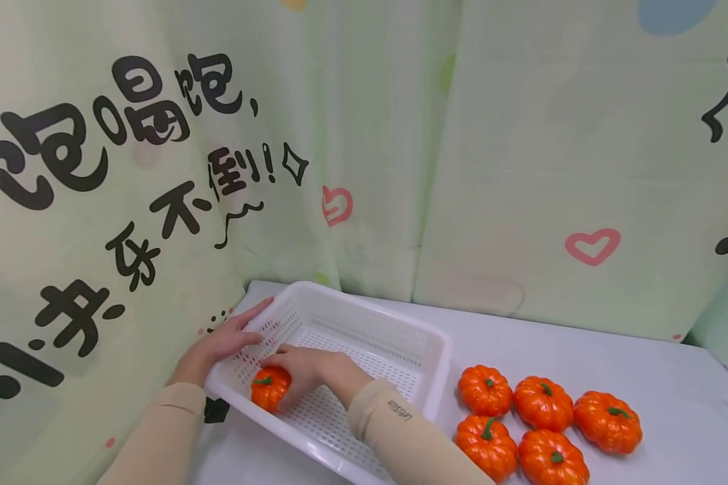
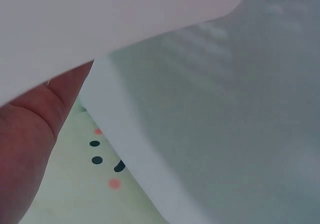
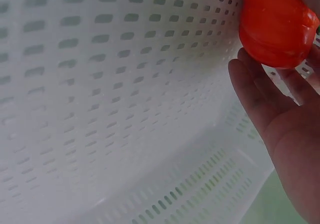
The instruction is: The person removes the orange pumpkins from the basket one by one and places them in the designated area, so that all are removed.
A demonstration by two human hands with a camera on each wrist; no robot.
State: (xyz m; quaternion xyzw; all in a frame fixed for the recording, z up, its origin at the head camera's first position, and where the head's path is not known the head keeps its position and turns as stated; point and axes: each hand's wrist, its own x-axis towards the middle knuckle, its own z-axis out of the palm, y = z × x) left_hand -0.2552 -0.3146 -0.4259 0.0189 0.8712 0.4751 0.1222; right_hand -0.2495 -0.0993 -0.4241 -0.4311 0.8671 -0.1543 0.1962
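A white perforated plastic basket (image 1: 364,306) stands on the left part of the table. My left hand (image 1: 224,340) grips its left rim; in the left wrist view part of that hand (image 2: 30,134) shows beneath the basket's pale edge (image 2: 120,14). Inside the basket, at its near left corner, my right hand (image 1: 306,374) holds a small orange pumpkin (image 1: 269,391) with a green stem. The right wrist view has the glossy pumpkin (image 3: 275,29) against the fingers (image 3: 250,84), close to the slotted wall. The far side of its grip is hidden.
Right of the basket, several more orange pumpkins (image 1: 542,403) lie grouped on the white table (image 1: 679,397). A pale green curtain (image 1: 376,148) with black lettering and pink hearts hangs behind and along the left. A small black object (image 1: 216,409) shows beside the left wrist.
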